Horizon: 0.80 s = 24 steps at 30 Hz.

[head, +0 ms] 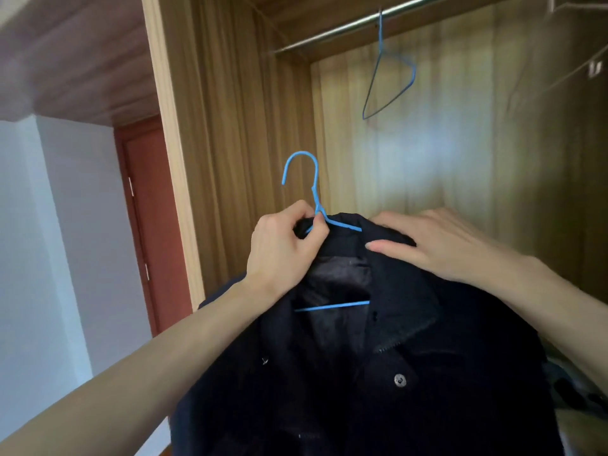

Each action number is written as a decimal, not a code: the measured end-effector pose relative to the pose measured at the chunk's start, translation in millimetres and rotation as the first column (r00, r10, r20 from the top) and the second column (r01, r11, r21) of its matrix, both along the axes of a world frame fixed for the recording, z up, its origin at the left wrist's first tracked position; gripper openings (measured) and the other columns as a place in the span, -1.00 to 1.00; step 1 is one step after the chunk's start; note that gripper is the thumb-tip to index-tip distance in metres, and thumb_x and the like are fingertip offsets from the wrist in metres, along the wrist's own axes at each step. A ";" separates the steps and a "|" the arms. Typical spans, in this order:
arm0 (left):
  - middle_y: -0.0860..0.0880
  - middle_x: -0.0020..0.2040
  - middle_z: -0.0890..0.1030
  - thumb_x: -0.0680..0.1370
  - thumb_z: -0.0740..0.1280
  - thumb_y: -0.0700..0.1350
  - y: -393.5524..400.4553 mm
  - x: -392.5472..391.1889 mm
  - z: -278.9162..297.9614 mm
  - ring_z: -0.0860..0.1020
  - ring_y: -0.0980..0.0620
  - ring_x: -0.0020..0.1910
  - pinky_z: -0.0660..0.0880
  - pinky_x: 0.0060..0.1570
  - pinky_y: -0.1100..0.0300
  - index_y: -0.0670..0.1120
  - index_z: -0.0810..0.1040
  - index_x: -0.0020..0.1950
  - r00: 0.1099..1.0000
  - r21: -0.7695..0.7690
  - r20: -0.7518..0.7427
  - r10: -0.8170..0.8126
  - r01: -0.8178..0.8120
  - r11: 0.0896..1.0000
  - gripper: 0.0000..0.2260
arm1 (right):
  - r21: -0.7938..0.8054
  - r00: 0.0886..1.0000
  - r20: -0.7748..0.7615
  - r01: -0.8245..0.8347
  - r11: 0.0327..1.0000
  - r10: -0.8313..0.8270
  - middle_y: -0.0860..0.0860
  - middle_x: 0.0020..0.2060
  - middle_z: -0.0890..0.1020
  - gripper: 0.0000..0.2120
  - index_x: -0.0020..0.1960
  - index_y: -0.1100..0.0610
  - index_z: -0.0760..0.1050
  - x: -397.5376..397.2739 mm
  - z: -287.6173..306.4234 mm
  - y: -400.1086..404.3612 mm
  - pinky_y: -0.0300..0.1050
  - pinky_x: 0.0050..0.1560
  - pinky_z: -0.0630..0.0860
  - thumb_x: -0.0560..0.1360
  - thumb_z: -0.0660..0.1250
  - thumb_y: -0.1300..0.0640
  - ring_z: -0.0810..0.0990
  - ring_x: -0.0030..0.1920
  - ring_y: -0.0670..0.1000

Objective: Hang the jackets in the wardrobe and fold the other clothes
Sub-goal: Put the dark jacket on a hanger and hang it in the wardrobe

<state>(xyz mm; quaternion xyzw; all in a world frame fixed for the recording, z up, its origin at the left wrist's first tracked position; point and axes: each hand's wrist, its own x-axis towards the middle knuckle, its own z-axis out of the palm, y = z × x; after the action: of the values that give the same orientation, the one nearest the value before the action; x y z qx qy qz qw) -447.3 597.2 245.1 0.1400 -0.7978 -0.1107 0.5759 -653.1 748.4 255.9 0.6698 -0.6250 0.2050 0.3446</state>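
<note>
Item: dark jacket on blue hanger, held before my wardrobe; left hand pinches the hanger neck; right hand flat on the collar; rail above; risk: shoulder slipping off thin wire while lifting.

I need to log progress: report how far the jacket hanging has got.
Done: the dark jacket is on the blue hanger. In hand: the left hand grips the hanger's neck; the right hand rests on the collar. Left: hooking it onto the rail, where an empty hanger hangs.
</note>
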 end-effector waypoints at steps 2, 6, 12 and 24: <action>-0.07 -0.36 0.52 0.65 0.31 0.01 -0.1 -13.7 16.4 0.46 -0.20 -0.31 0.53 -0.18 -0.12 -0.04 0.52 -0.16 0.999 -0.014 0.029 0.027 -0.026 1.000 -0.78 | -0.029 0.998 -0.036 0.055 0.998 -0.056 0.01 -0.49 0.44 -0.47 0.18 -0.11 0.47 -6.0 17.5 5.0 0.04 -0.31 0.46 0.60 -0.06 -0.43 0.46 -0.41 0.12; 0.05 -0.22 0.62 0.69 0.25 0.11 3.2 -43.8 47.2 0.56 -0.06 -0.17 0.55 0.04 -0.04 0.03 0.54 -0.08 0.997 0.053 0.054 0.051 -0.054 0.997 -0.76 | -0.142 0.979 -0.057 0.188 0.972 -0.198 -0.04 -0.46 0.36 -0.52 0.19 -0.09 0.45 -17.3 40.9 9.5 0.02 -0.32 0.30 0.60 -0.06 -0.36 0.39 -0.33 0.21; 0.12 -0.25 0.58 0.72 0.20 0.14 -0.6 -82.7 91.5 0.53 0.04 -0.18 0.49 -0.04 0.02 0.08 0.49 -0.17 0.998 0.092 0.057 -0.032 0.026 0.995 -0.70 | -0.248 0.965 0.034 0.261 0.933 -0.261 0.00 -0.36 0.46 -0.65 0.24 -0.09 0.48 -30.0 74.9 15.4 0.01 -0.29 0.24 0.67 0.10 -0.28 0.39 -0.26 0.23; 0.11 0.53 0.41 0.72 0.12 0.15 -60.9 -118.2 104.7 0.34 0.06 0.53 0.23 0.55 -0.08 0.05 0.23 0.63 0.999 -0.142 -0.015 0.036 -0.037 0.989 -0.52 | -0.349 0.949 0.191 0.303 0.886 -0.250 -0.02 -0.34 0.43 -0.78 0.09 0.04 0.52 -27.7 127.5 -31.5 0.02 -0.23 0.32 0.68 0.24 -0.10 0.42 -0.21 0.27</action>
<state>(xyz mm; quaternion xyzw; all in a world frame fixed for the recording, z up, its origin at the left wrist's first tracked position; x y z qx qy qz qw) -565.5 536.3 349.8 0.1125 -0.7973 -0.0439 0.5913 -680.8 716.8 383.5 0.4794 -0.6862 0.3156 0.4469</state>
